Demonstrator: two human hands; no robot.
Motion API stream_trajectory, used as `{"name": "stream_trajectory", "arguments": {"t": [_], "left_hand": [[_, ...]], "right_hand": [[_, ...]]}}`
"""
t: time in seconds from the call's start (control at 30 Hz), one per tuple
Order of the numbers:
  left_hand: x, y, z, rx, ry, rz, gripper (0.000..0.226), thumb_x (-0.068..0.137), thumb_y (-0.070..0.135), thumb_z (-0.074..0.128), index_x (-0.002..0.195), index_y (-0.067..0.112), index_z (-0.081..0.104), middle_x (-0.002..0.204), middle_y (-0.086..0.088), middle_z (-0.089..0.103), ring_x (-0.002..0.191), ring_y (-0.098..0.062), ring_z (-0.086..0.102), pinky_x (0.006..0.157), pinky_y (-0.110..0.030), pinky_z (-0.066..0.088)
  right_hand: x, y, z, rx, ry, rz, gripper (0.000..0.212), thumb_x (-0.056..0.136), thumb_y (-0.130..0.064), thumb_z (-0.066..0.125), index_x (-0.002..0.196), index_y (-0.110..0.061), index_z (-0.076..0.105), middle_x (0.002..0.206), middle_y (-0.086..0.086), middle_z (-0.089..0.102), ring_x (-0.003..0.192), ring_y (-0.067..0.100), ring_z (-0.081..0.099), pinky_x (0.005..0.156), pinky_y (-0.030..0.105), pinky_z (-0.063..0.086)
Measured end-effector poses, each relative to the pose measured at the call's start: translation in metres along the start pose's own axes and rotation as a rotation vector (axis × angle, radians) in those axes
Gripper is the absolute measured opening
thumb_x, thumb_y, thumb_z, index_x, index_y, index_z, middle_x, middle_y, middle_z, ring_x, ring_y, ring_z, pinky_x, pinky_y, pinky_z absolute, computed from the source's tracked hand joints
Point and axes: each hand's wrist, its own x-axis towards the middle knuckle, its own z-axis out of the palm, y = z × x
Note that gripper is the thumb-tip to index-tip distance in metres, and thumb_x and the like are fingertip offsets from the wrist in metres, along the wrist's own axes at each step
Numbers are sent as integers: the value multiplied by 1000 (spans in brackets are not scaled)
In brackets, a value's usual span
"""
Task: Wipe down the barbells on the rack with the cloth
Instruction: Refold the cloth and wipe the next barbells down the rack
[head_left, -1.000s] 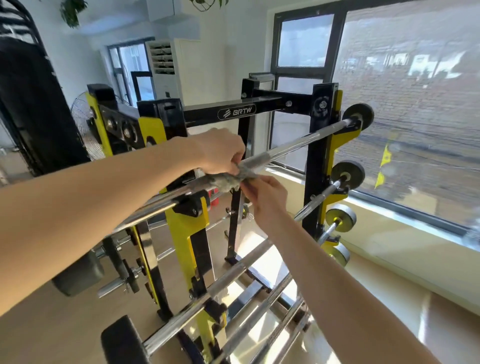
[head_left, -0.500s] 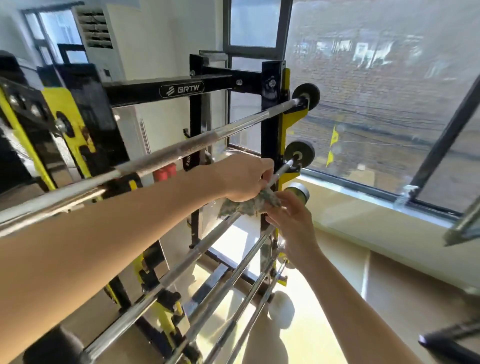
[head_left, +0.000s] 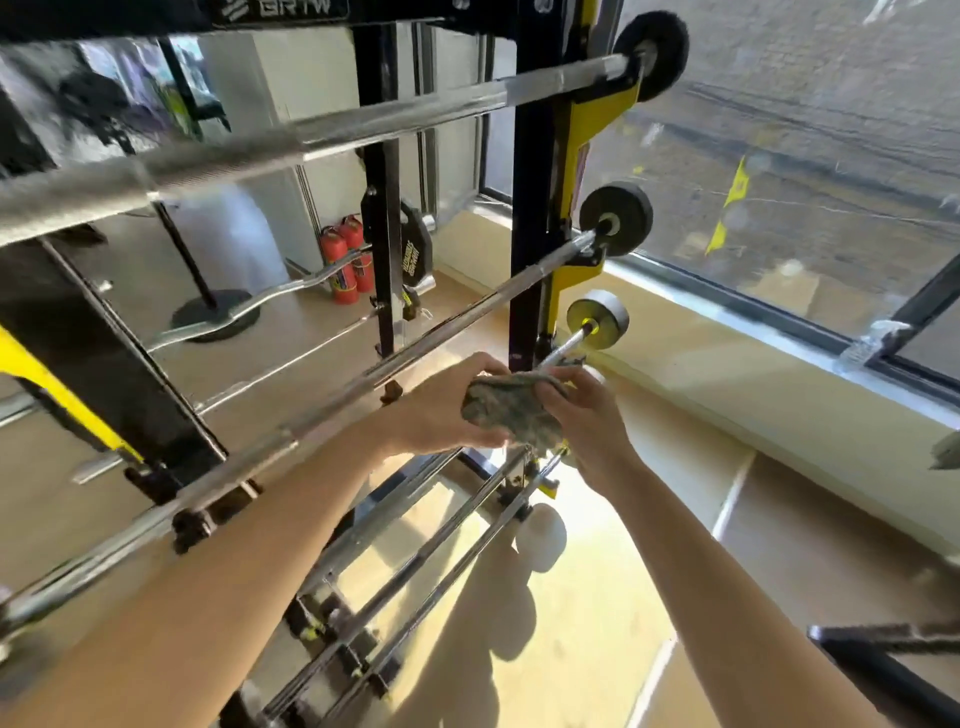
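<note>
A grey-green cloth is bunched between both hands, low in front of the black and yellow rack. My left hand grips its left side and my right hand pinches its right side. The cloth sits by the third barbell, whose shaft runs behind it; contact cannot be told. The top barbell and the second barbell run diagonally above the hands. Two thinner bars lie lower, under my forearms.
Small black end plates stick out on the rack's right side, close to a low window ledge. Red fire extinguishers and a curl bar stand behind the rack. A dark bench edge juts in at lower right.
Both hands carried the cloth down from the top barbell to the level of the third bar. My head dropped and moved closer to the rack's right end.
</note>
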Motion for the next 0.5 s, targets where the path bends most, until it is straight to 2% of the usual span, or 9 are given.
{"name": "stream_trajectory", "arguments": {"t": [0.03, 0.1, 0.23, 0.27, 0.33, 0.4, 0.43, 0.5], "left_hand": [[5, -4, 7, -44, 42, 13, 60, 83, 11, 79, 133, 19, 46, 113, 3, 60, 99, -11, 65, 75, -21, 57], [14, -11, 18, -111, 133, 20, 51, 90, 9, 71, 134, 19, 48, 114, 2, 61, 100, -11, 66, 79, -26, 60], [30, -24, 28, -4, 372, 19, 24, 99, 18, 60, 122, 12, 64, 103, 6, 67, 91, 0, 65, 86, -27, 59], [34, -30, 29, 3, 411, 3, 23, 100, 21, 59, 119, 13, 67, 101, 4, 70, 92, -2, 67, 85, -28, 59], [39, -43, 28, -38, 424, -59, 26, 102, 30, 54, 116, 17, 71, 95, -4, 74, 89, -19, 72, 80, -39, 62], [44, -56, 25, -85, 453, -77, 34, 103, 39, 51, 116, 17, 73, 90, -12, 74, 84, -32, 71, 75, -52, 60], [47, -61, 23, -112, 495, -76, 37, 102, 42, 51, 116, 16, 73, 91, -12, 74, 85, -33, 71, 77, -53, 59], [55, -72, 16, -161, 613, -96, 50, 96, 55, 53, 107, 11, 74, 89, -13, 73, 84, -34, 70, 76, -56, 59]], "right_hand": [[8, 2, -5, -43, -15, 13, 6, 89, -25, 71, 91, -20, 74, 101, 12, 72, 102, 34, 68, 91, 59, 55], [21, 4, -13, -121, -46, 34, 25, 83, -41, 72, 91, -18, 76, 97, 11, 74, 98, 33, 70, 87, 57, 57], [46, 8, -20, -188, -102, 93, 21, 93, -39, 66, 83, -24, 77, 91, 10, 73, 95, 32, 70, 89, 53, 57], [51, 8, -19, -194, -107, 126, 23, 94, -39, 65, 80, -26, 76, 89, 9, 72, 96, 32, 70, 91, 52, 57], [62, 7, -20, -185, -147, 189, 26, 93, -43, 65, 78, -26, 77, 89, 7, 71, 97, 30, 69, 94, 49, 56], [74, 8, -25, -121, -288, 220, 14, 90, -36, 71, 91, -24, 78, 97, 8, 71, 99, 29, 68, 94, 48, 56], [80, 9, -28, -110, -391, 210, 20, 86, -28, 76, 104, -23, 75, 104, 9, 70, 101, 29, 67, 92, 46, 57], [95, 15, -30, -183, -536, 141, 57, 76, -13, 84, 127, -25, 61, 112, 14, 65, 102, 31, 68, 87, 44, 60]]}}
